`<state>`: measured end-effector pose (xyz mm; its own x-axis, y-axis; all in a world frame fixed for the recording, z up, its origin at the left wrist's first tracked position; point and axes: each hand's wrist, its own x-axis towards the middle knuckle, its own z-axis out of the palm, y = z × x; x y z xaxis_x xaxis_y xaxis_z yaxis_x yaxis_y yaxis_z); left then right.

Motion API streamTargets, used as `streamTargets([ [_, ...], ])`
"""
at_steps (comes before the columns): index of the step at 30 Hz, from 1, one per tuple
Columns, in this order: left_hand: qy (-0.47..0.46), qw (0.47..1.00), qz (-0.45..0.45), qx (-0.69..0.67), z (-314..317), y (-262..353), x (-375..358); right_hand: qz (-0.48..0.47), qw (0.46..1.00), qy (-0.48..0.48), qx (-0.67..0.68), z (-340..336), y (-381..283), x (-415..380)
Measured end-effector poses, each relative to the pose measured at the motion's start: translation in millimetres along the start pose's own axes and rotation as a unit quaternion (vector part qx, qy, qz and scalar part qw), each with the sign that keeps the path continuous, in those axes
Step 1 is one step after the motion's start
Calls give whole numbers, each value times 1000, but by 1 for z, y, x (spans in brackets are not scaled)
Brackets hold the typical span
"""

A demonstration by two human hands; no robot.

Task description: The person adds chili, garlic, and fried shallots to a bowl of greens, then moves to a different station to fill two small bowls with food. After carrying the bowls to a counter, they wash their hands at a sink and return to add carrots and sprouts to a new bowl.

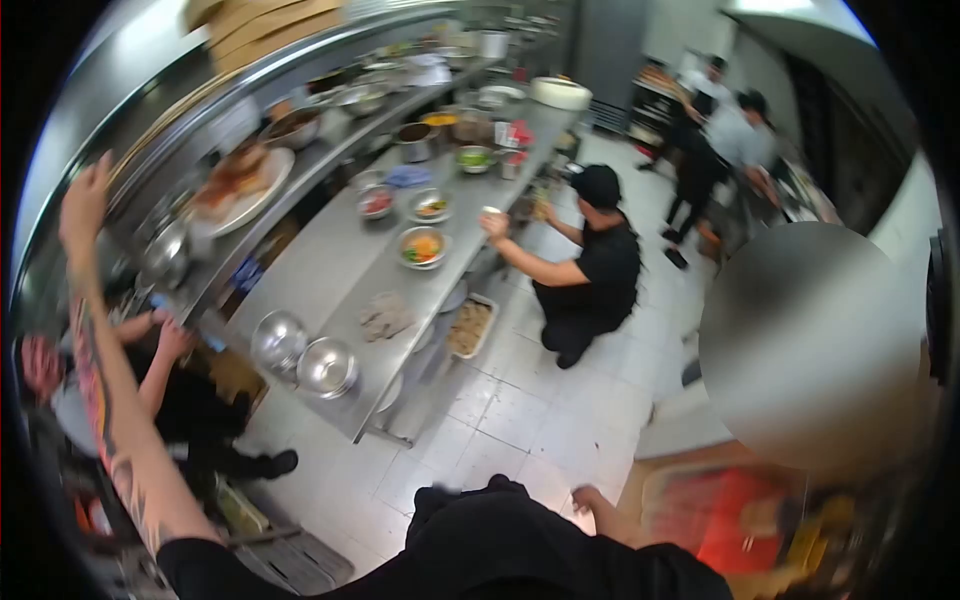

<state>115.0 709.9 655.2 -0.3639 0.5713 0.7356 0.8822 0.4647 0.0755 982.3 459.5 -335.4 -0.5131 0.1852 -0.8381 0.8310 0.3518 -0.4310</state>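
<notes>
My left hand (86, 208) is raised at the far left on an outstretched, tattooed arm, beside the upper metal shelf. Its fingers look curled closed; what they hold, if anything, I cannot make out. Nearest to it are a metal bowl (168, 252) and a white oval platter (278, 178) with reddish-brown food on the shelf. Low by my right side hangs my right hand (590, 498), fingers curled in, with nothing visible in them. It is left of a blurred red container (725, 520) and apart from it.
A steel table (300, 262) carries metal bowls (327, 366), cut vegetables (422, 247) and a pale food pile (386, 316). One person (598, 255) crouches beside it; another (130, 370) is beneath my left arm. More people (740, 140) stand at the back. A tray (472, 326) sits low under the table.
</notes>
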Motion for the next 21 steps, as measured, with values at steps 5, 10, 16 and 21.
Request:
streamTargets([
  [5,-4,1000,-1,24,29,-32,34,180,856,314,370,-129,-169,-81],
  [10,28,999,27,-34,21,-9,11,187,831,368,374,-141,-211,-85],
  [16,8,997,55,-51,1,-10,1,220,924,244,193,-63,-182,-45],
  [21,64,986,148,28,-20,9,-27,203,711,294,605,-95,-249,-145],
])
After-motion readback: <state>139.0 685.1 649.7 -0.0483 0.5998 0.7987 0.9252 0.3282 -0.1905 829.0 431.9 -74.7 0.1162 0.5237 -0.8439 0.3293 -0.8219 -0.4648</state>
